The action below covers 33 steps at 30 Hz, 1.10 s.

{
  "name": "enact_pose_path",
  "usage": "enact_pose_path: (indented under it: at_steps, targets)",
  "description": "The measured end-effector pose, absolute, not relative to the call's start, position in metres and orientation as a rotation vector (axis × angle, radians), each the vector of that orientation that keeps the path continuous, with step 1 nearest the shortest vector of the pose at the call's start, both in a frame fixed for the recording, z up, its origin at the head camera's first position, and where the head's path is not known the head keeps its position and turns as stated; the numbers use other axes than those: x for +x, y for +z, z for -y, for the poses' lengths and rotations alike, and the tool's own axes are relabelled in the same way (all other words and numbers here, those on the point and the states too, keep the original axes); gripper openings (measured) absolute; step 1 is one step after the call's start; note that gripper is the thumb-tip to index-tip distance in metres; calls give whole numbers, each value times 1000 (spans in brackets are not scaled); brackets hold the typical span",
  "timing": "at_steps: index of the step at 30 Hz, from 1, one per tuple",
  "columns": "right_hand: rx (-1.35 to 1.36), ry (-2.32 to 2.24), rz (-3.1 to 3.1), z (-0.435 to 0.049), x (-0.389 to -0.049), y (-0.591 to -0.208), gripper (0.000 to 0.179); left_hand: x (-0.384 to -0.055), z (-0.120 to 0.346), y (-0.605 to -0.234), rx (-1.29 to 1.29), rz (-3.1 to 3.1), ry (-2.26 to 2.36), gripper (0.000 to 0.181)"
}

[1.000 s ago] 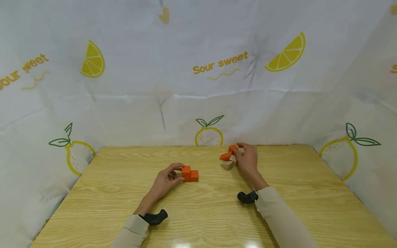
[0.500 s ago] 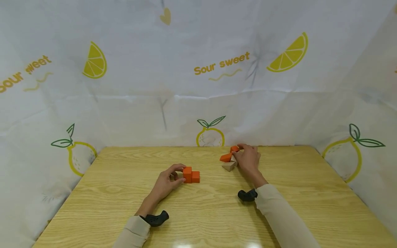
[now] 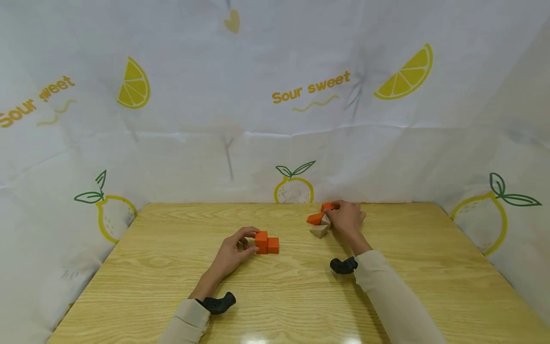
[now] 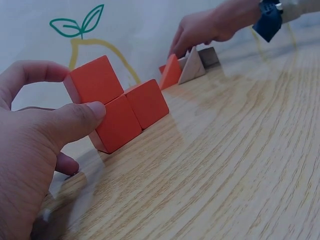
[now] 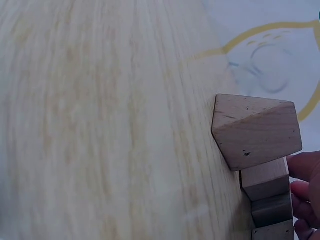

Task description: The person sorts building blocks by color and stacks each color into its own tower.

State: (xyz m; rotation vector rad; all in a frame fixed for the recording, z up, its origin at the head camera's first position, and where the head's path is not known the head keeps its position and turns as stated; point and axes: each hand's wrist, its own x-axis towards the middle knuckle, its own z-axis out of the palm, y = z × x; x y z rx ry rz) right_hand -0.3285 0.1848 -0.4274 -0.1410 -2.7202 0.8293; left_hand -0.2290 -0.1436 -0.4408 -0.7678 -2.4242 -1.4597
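Two orange cubes are stacked (image 4: 96,82), and a third orange cube (image 4: 146,102) sits against the lower one's right side. My left hand (image 3: 234,253) pinches the stack, thumb across the seam and index finger at the upper cube's back edge. At the back right, my right hand (image 3: 347,220) reaches down among a cluster of blocks. Beside its fingertips are an orange block (image 3: 327,207), an orange triangular block (image 3: 315,219) and a natural wood wedge (image 3: 319,231). In the right wrist view its fingers lie behind a row of wooden blocks (image 5: 257,132); I cannot tell whether they grip one.
The wood-grain table (image 3: 301,296) ends at a white sheet (image 3: 206,162) printed with lemons. Each wrist wears a dark band, the left band (image 3: 219,304) and the right band (image 3: 343,266), below beige sleeves.
The whole head view has shifted slightly right. My right hand has edged right among the blocks, and a wood block now shows past its right side. My left hand keeps its hold.
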Motion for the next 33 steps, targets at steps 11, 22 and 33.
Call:
enact_pose_path:
  at_steps: [11,22,33]
  targets:
    - [-104,807,2742,-186,-327,-427,36,-229,142,-442,-776,2426,-1454,41]
    - [33,998,2615,-186,-323,-422,36,-229,143,-442,-769,2427,-1455,41]
    - [119,1156,2486,-186,-317,-422,35,-228,143,-441,-765,2423,-1451,42]
